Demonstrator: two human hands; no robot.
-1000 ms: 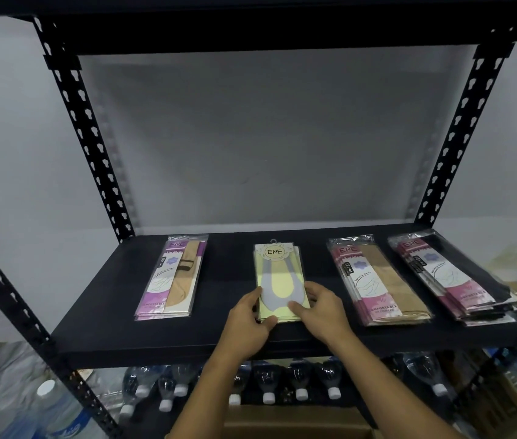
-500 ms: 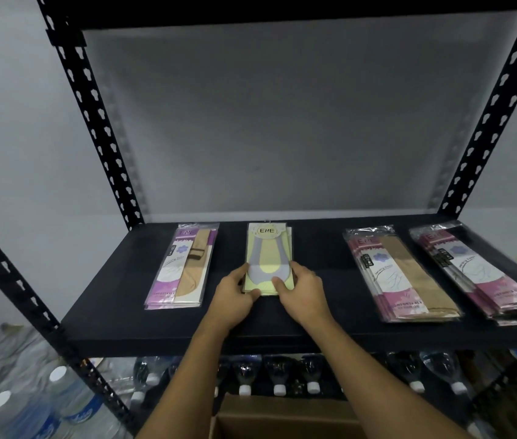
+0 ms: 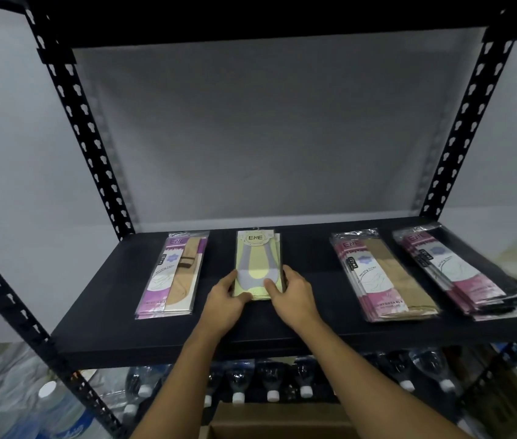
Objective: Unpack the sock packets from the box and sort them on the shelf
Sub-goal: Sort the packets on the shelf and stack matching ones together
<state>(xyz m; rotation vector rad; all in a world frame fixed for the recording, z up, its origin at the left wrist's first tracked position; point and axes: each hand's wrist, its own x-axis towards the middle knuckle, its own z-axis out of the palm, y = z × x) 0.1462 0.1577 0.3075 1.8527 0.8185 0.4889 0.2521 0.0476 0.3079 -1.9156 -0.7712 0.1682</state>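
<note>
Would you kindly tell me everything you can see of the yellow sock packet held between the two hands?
The yellow packet is a flat, glossy pale yellow-green sleeve with a round ENE label at its far end and a grey low-cut sock on its face. It seems to top a small stack. It lies flat, lengthwise front to back, on the black shelf. The left hand and right hand grip its near corners, thumbs on top.
</note>
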